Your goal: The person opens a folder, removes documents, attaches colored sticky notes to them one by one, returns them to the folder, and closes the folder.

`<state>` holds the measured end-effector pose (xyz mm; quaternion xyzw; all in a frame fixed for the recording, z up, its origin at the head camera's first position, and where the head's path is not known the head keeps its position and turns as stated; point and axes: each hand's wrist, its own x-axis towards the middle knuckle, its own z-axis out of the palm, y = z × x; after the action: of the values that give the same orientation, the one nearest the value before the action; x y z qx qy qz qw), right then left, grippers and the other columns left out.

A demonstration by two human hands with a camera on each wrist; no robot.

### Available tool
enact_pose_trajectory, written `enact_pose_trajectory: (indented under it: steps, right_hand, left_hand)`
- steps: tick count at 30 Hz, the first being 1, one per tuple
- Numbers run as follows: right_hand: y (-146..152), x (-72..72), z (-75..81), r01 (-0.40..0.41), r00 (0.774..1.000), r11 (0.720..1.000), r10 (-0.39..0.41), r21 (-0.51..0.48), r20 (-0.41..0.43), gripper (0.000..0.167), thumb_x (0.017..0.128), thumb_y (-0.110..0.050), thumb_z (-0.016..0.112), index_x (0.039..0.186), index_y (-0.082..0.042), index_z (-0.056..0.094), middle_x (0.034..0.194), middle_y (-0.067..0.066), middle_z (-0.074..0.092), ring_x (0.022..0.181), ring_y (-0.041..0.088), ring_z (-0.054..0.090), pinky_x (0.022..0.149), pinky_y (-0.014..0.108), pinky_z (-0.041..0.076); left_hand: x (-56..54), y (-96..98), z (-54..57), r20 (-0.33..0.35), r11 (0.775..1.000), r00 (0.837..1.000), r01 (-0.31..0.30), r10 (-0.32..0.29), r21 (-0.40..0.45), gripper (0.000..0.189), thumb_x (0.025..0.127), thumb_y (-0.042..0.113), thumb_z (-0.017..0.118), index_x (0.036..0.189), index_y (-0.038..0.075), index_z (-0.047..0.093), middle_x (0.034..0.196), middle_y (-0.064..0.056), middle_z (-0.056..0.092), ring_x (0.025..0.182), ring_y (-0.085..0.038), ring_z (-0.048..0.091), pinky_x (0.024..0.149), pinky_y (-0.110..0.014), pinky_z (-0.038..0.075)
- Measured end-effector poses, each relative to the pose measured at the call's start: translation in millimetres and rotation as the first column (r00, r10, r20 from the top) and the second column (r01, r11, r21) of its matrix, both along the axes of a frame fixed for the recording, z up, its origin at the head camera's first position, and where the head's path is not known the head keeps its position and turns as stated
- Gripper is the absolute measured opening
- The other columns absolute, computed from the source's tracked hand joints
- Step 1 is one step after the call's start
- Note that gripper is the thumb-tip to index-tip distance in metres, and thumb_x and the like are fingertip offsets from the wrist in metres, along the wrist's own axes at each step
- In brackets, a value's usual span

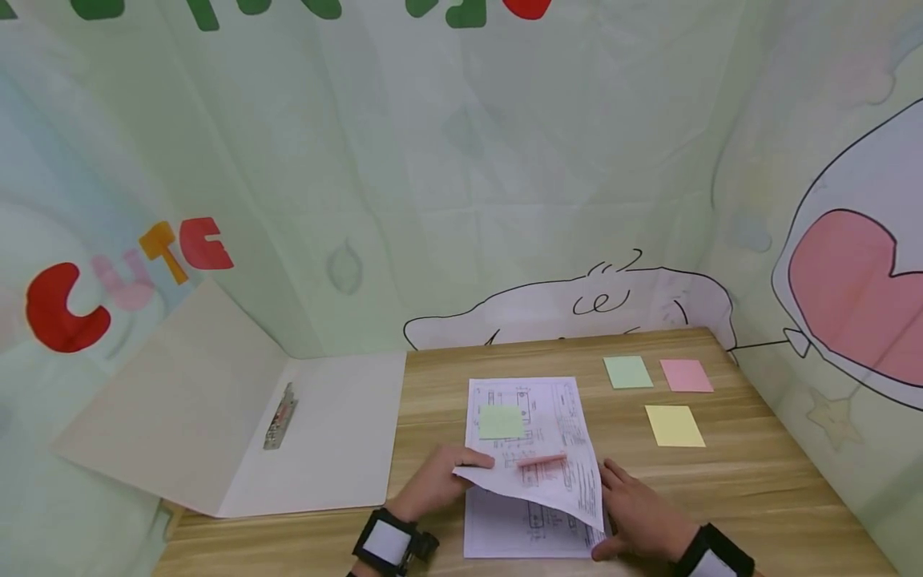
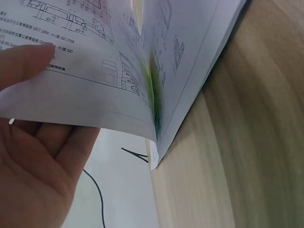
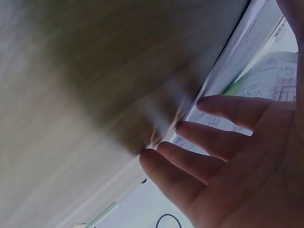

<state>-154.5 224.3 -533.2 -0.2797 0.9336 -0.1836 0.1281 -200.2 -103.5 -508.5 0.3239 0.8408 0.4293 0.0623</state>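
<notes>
A stack of printed drawing sheets (image 1: 534, 541) lies on the table. My left hand (image 1: 441, 479) pinches the near left part of the top sheet (image 1: 497, 478), thumb above and fingers beneath, as the left wrist view shows (image 2: 38, 166). That edge is lifted and bowed, baring a drawing below. A light green sticky note (image 1: 501, 422) and a pinkish-red strip (image 1: 542, 460) show on the top sheet. At the stack's right edge, my right hand (image 1: 645, 513) rests with fingers extended; in the right wrist view its fingertips (image 3: 147, 159) meet the table along the paper edge.
An opened white folder (image 1: 339, 449) with a metal clip (image 1: 281, 417) stands to the left, its cover leaning up. Loose green (image 1: 628, 372), pink (image 1: 687, 375) and yellow (image 1: 675, 425) sticky notes lie at the back right. A printed curtain (image 1: 505, 200) hangs behind the wooden table (image 1: 764, 481).
</notes>
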Motion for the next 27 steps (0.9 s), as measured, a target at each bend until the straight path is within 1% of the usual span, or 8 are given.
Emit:
enact_pose_trajectory:
  steps: [5,11,14,17,20,22,25,27]
  right_hand:
    - [3.2,-1.9,-1.6,0.039,0.999,0.999,-0.039,0.010,0.023,0.107,0.064,-0.067,0.071,0.140,0.001,0.040,0.143,0.027,0.035,0.127,0.053,0.029,0.097,0.062,0.031]
    - [9.0,-2.6,8.1,0.034,0.999,0.999,-0.034,-0.013,0.034,0.094,0.067,-0.056,0.077,0.135,0.002,0.047,0.137,0.026,0.043,0.124,0.052,0.036,0.094,0.062,0.034]
    - [11.8,-3.5,12.1,0.028,1.000,1.000,-0.028,0.011,-0.001,0.081,0.072,-0.046,0.078,0.129,0.006,0.051,0.131,0.026,0.048,0.120,0.046,0.043,0.094,0.058,0.037]
    - [13.5,-5.2,15.9,0.050,0.998,0.998,-0.048,0.038,-0.040,0.060,0.077,-0.027,0.077,0.121,0.009,0.055,0.122,0.024,0.054,0.113,0.041,0.051,0.092,0.054,0.041]
    - [14.0,-6.3,20.9,0.087,0.995,0.995,-0.085,0.041,-0.061,0.041,0.080,-0.008,0.071,0.114,0.009,0.056,0.116,0.025,0.056,0.107,0.041,0.054,0.089,0.055,0.042]
    - [13.6,-6.5,23.8,0.110,0.991,0.993,-0.107,0.047,-0.076,0.033,0.083,-0.002,0.064,0.113,0.008,0.057,0.115,0.026,0.057,0.105,0.042,0.055,0.088,0.055,0.043]
    - [11.2,-5.8,27.2,0.139,0.987,0.988,-0.134,0.059,-0.094,0.031,0.088,0.001,0.056,0.117,0.009,0.056,0.118,0.028,0.055,0.108,0.042,0.054,0.089,0.055,0.043]
    - [8.7,-5.2,28.4,0.140,0.985,0.988,-0.133,0.058,-0.111,0.032,0.090,-0.001,0.054,0.121,0.009,0.054,0.121,0.028,0.054,0.110,0.042,0.053,0.090,0.055,0.043]
  left_hand:
    - [3.3,6.0,-1.6,-0.035,0.999,0.999,-0.001,-0.001,-0.048,0.025,0.081,-0.002,0.069,0.104,0.007,0.073,0.106,-0.002,0.069,0.098,-0.009,0.062,0.081,-0.024,0.049]
    - [4.8,11.3,-1.4,-0.060,0.995,0.998,-0.004,-0.002,-0.100,0.024,0.081,-0.001,0.070,0.102,0.009,0.074,0.106,0.001,0.069,0.100,-0.010,0.062,0.083,-0.024,0.049]
    - [5.0,13.1,-1.0,-0.093,0.988,0.996,-0.001,-0.013,-0.151,0.025,0.080,-0.002,0.071,0.102,0.009,0.074,0.104,0.001,0.070,0.100,-0.011,0.063,0.083,-0.024,0.049]
    - [6.9,14.1,0.8,-0.102,0.980,0.994,0.006,-0.027,-0.198,0.026,0.079,-0.003,0.071,0.101,0.010,0.074,0.103,0.002,0.070,0.100,-0.011,0.063,0.083,-0.025,0.049]
    - [9.4,14.6,2.9,-0.070,0.972,0.997,0.008,-0.025,-0.233,0.026,0.078,-0.001,0.073,0.101,0.011,0.074,0.103,0.003,0.070,0.100,-0.010,0.063,0.085,-0.027,0.049]
    - [10.8,14.7,3.5,-0.038,0.966,0.999,0.006,-0.016,-0.258,0.025,0.079,0.002,0.074,0.102,0.012,0.074,0.104,0.004,0.069,0.101,-0.009,0.062,0.086,-0.027,0.048]
    - [11.6,15.4,3.2,-0.003,0.958,1.000,0.006,-0.007,-0.288,0.025,0.080,0.005,0.074,0.103,0.013,0.074,0.105,0.005,0.069,0.102,-0.009,0.061,0.088,-0.028,0.048]
    - [11.7,15.6,2.4,0.017,0.954,1.000,0.007,-0.002,-0.300,0.025,0.081,0.005,0.073,0.104,0.014,0.074,0.106,0.005,0.069,0.103,-0.009,0.061,0.089,-0.030,0.047]
